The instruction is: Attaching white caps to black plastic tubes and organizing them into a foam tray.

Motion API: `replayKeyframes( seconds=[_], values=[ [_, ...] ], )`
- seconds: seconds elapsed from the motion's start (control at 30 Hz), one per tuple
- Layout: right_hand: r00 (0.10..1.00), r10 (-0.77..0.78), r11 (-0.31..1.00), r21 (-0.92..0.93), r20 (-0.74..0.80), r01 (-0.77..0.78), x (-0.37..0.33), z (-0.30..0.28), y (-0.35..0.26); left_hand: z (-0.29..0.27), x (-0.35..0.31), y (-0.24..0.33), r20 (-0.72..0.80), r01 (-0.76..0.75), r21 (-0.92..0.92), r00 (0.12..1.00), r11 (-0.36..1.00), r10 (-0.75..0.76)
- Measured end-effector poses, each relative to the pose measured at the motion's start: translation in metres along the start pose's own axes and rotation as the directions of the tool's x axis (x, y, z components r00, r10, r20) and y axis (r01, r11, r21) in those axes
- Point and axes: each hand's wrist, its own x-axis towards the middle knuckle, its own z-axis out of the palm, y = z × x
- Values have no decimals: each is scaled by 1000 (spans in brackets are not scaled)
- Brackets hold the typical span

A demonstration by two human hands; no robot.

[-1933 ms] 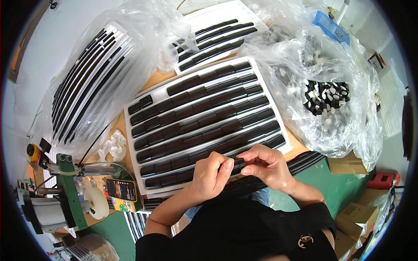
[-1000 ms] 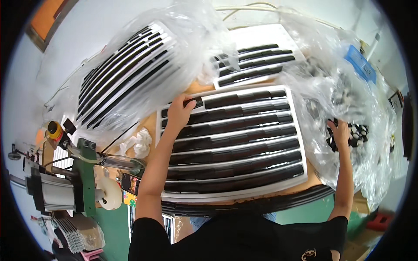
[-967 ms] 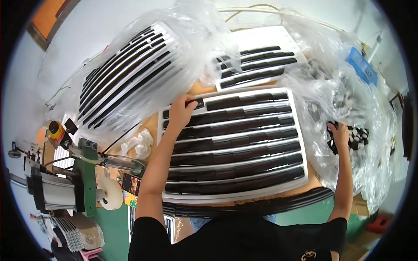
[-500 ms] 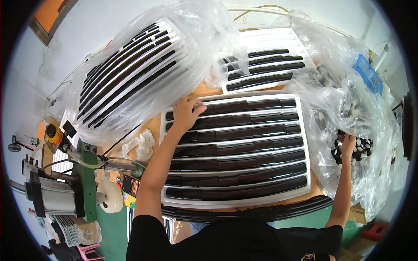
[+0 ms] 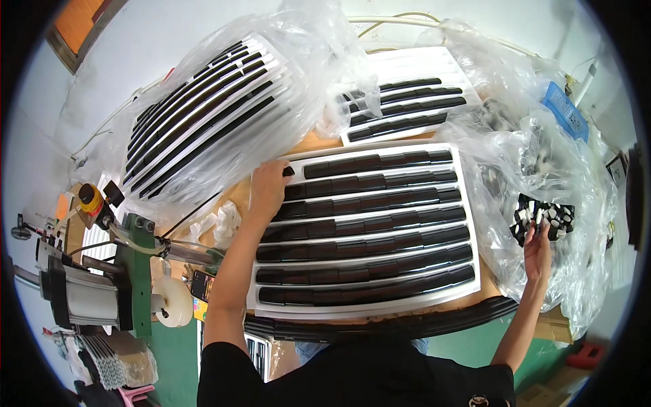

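Reaching both ways from the white tray (image 5: 305, 312) in front of you, you have your left hand (image 5: 270, 186) at its ten o'clock corner and your right hand (image 5: 538, 252) well apart from it at three o'clock. Your left fingers curl at a small black piece (image 5: 289, 171) at the left end of the top row; you may be pinching or just pressing it, I cannot tell which. A white gap parts that piece from the rest of its row. Below it lie six more rows of glossy black pieces (image 5: 366, 245), set edge to edge.

Your right fingers are bent at the opening of the clear plastic bag (image 5: 583, 271), touching loose black-and-white pieces (image 5: 553, 218); whether they grip one, I cannot tell. A blue basket (image 5: 566, 112) stands at two o'clock, a second tray (image 5: 441, 61) past twelve, and crumpled white paper (image 5: 227, 225) at nine.
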Motion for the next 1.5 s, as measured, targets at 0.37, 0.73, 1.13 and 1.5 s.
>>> replayKeyframes(
  seconds=[0.37, 0.73, 1.13, 1.5],
  values=[
    [897, 119, 859, -497, 426, 122, -114, 176, 54, -60, -67, 162, 279, 277, -960, 958, 28, 71],
    [785, 303, 745, -648, 541, 159, -137, 206, 56, -64, -98, 197, 361, 302, -921, 901, 248, 243],
    [747, 431, 840, -528, 506, -128, -145, 199, 71, -60, -100, 222, -56, -122, -818, 989, 562, 133],
    [713, 451, 858, -481, 536, -181, -154, 195, 72, -55, -114, 230, -103, -115, -859, 993, 499, 52]
  ],
)
